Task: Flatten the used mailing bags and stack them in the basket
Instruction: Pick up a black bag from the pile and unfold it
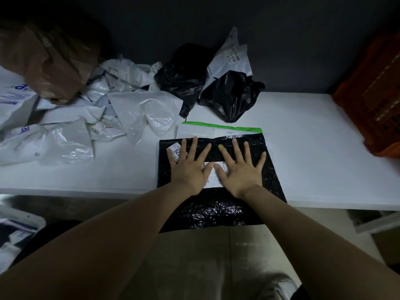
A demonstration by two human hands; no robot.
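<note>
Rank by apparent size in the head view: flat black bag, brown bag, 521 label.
Largest, unranked: flat black bag and brown bag, near alike; the brown one sits farther off, in shadow.
Smallest: 521 label.

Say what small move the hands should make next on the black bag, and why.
Probably sweep both flat hands outward. The left hand and right hand press on the middle of the black bag, and its near end, hanging over the table edge, looks crinkled.

Open tabletop (303,137) between crumpled bags (229,94) and basket (374,100)
</note>
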